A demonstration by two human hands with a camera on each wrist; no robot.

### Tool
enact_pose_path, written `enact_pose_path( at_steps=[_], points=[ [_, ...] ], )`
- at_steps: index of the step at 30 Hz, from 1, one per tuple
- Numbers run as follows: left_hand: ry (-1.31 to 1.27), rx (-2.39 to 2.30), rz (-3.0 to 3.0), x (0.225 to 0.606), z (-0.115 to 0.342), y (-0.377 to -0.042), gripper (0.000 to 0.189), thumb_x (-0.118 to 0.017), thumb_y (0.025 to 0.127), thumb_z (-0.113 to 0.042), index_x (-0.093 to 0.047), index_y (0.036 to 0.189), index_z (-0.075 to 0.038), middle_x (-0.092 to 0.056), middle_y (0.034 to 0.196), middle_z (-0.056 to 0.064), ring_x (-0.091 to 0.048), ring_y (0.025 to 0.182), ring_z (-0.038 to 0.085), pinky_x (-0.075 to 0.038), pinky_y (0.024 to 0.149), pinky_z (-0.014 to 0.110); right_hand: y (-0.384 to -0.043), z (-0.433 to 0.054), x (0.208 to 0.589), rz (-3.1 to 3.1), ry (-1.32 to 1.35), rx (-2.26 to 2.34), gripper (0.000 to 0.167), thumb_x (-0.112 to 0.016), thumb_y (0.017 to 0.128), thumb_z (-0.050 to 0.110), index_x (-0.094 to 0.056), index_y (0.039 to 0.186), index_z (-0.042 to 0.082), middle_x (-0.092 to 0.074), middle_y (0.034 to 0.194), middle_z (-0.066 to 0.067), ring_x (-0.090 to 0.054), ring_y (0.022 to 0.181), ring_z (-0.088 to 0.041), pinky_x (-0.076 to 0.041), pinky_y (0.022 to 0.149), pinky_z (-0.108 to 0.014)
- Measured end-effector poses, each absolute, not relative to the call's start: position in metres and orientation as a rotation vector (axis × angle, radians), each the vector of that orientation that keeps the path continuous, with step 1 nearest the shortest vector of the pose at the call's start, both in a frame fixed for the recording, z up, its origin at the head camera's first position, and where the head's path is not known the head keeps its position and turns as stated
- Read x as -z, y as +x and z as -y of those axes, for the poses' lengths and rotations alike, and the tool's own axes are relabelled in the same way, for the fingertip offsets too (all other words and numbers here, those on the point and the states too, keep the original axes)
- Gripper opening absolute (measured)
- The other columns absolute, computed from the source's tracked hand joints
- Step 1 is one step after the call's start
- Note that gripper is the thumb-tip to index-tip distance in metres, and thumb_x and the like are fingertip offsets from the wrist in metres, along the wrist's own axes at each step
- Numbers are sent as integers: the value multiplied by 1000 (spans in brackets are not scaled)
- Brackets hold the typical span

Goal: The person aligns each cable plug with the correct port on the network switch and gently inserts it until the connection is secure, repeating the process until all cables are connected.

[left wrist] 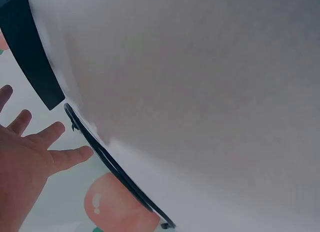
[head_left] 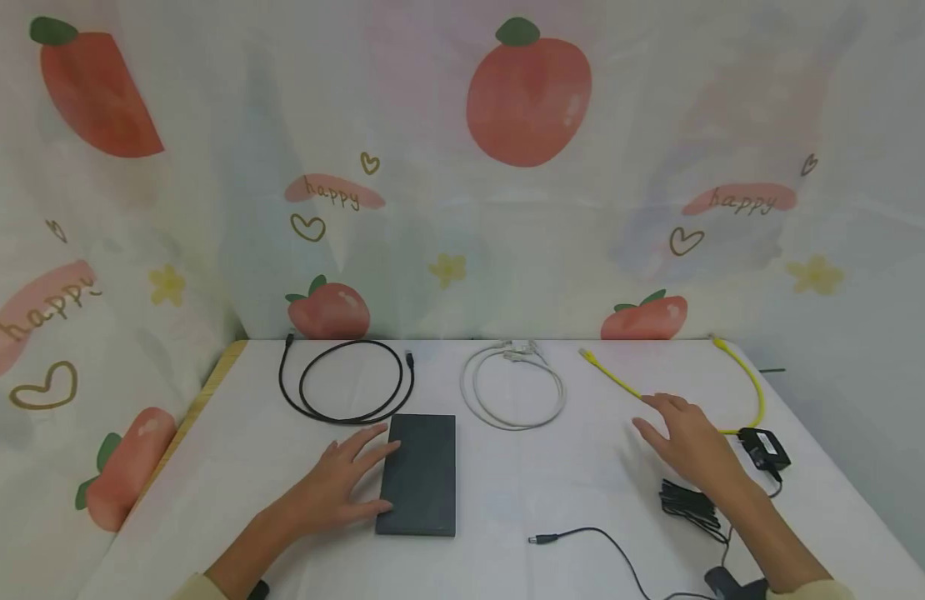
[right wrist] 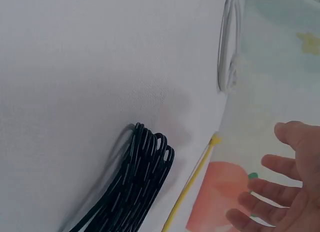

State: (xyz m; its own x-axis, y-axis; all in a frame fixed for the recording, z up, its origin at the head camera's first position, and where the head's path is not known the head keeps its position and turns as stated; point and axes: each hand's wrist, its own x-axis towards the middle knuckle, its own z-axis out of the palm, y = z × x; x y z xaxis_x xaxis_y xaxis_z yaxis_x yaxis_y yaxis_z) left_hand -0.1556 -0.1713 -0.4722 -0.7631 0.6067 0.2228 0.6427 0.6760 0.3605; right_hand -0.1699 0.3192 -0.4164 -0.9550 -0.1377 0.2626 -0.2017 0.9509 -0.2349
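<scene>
Between the hands (head_left: 326,490) (head_left: 692,445), nearer the left; a dark flat box (head_left: 423,475)

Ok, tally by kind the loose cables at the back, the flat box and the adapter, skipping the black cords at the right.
Cables: 3 (black cable, whitish cable, yellow cable)
Flat box: 1
Adapter: 1
Total: 5

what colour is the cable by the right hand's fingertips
The cable is yellow, seen best in the head view.

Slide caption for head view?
Left hand at the edge of a dark box, right hand near a yellow cable, white cable coiled between.
</scene>
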Motion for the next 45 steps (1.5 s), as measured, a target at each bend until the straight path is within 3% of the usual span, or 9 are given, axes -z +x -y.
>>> enact_pose_path(
  at_steps=[11,19,25,34,39,45],
  points=[
    [-1064,758,2906,469,165,-151,70,-65,84,-52,-43,143,-22,-27,151,7,-34,133,28,-26,92,73,-165,-301,420,2923,357,-444,35,-69,87,23,-64,115,2,-63,110,-16,-61,95,-34,-52,74,-47],
    [-1054,796,2985,468,164,-152,66,-62,85,-55,-47,140,-21,-29,150,5,-36,131,28,-25,93,73,-152,-282,413,2957,448,-485,33,-71,85,24,-65,114,9,-63,109,-6,-62,93,-25,-53,71,-42],
    [-1033,793,3026,467,164,-154,66,-62,84,-56,-48,139,-22,-28,150,3,-37,131,28,-23,95,72,-140,-262,410,2973,602,-513,30,-73,83,23,-67,110,13,-64,100,2,-62,89,-19,-53,73,-36],
    [-1022,797,3023,466,163,-155,66,-63,83,-55,-49,138,-22,-29,149,3,-38,130,29,-22,95,72,-125,-243,424,3034,948,-665,22,-67,87,32,-67,104,18,-60,97,10,-59,89,-10,-51,75,-31],
    [-1020,803,3021,466,163,-154,66,-64,83,-54,-50,138,-21,-28,149,3,-38,130,29,-22,95,73,-121,-232,431,3139,980,-713,25,-70,83,40,-68,100,23,-55,96,15,-52,85,-5,-49,73,-28],
    [-1021,849,3019,466,163,-154,66,-64,83,-54,-49,138,-20,-29,149,5,-36,131,31,-20,94,74,-117,-225,444,3162,1049,-695,16,-76,78,35,-66,89,28,-48,88,21,-45,79,1,-48,70,-26]
  ],
)
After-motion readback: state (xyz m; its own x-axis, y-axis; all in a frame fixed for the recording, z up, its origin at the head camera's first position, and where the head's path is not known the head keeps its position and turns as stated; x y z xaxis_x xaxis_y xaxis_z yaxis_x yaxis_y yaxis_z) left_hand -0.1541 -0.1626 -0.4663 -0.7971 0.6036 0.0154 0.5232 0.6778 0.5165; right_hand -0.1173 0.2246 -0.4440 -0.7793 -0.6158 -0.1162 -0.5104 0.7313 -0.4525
